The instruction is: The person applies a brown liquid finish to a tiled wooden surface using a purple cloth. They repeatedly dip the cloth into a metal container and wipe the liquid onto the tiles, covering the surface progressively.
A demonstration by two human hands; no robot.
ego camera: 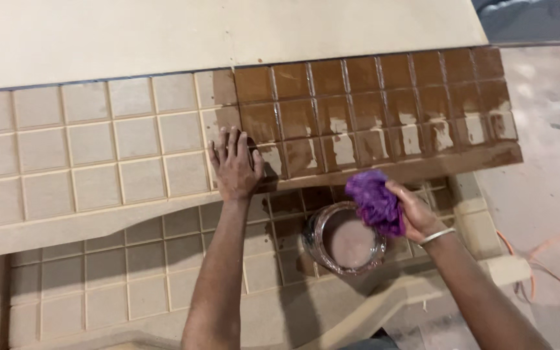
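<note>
Left hand (pixel 234 165) lies flat, fingers spread, on the grooved panel (pixel 98 155), gripping nothing. Right hand (pixel 413 210) clutches a purple rag (pixel 374 201) just above the open can (pixel 345 240) of brown stain on the lower panel.

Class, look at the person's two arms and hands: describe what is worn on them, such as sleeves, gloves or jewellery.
Both forearms are bare, with no sleeves in view and no gloves. The left hand wears nothing that shows: no ring, watch or band. The right hand has a thin, silver-coloured metal bangle around the wrist. No other markings can be made out.
</note>
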